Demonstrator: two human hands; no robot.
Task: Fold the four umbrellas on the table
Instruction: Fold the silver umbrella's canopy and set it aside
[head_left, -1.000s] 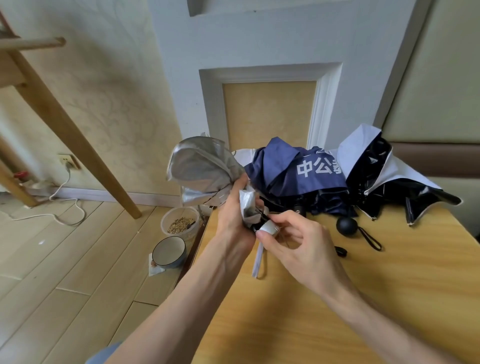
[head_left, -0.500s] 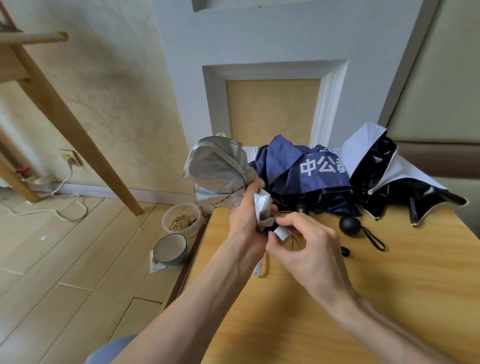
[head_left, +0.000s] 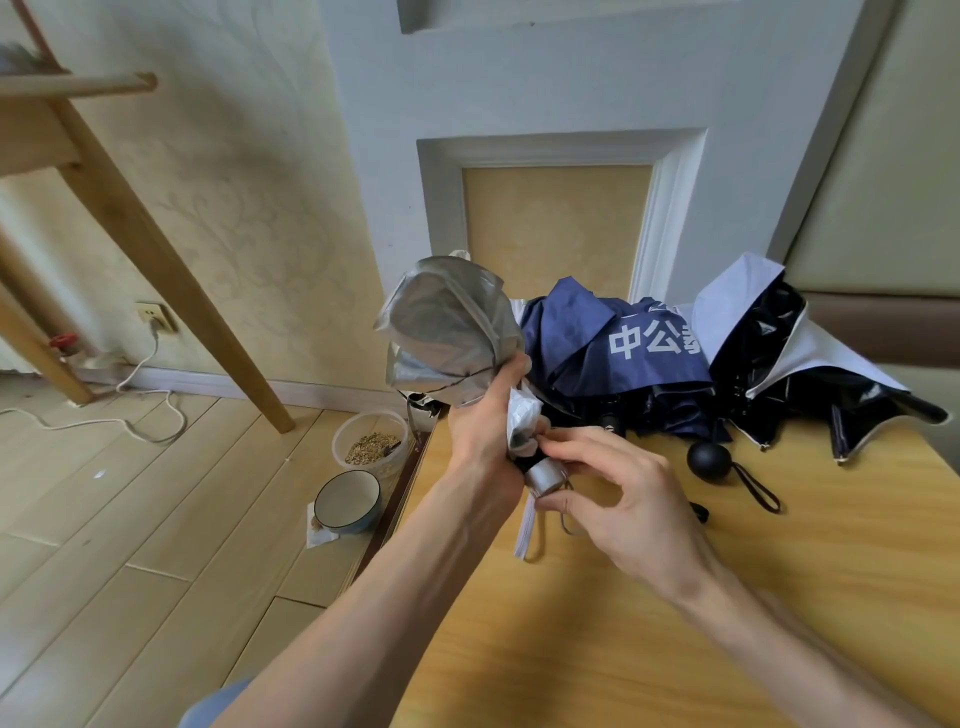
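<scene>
**Q:** Left hand (head_left: 483, 421) — grip status?
**A:** Curled tight round the neck of the silver umbrella (head_left: 447, 332), held upright over the near-left edge of the table (head_left: 675, 623). Canopy bunched above the fist, silver handle (head_left: 545, 475) just below it.
**Q:** Right hand (head_left: 623, 499)?
**A:** Thumb and fingertips pinching at that handle, touching the left fist.
**Q:** Other units?
**A:** Navy umbrella (head_left: 613, 353) and black-and-white umbrella (head_left: 779, 353) — lying unfolded on the far side, behind both hands.
</scene>
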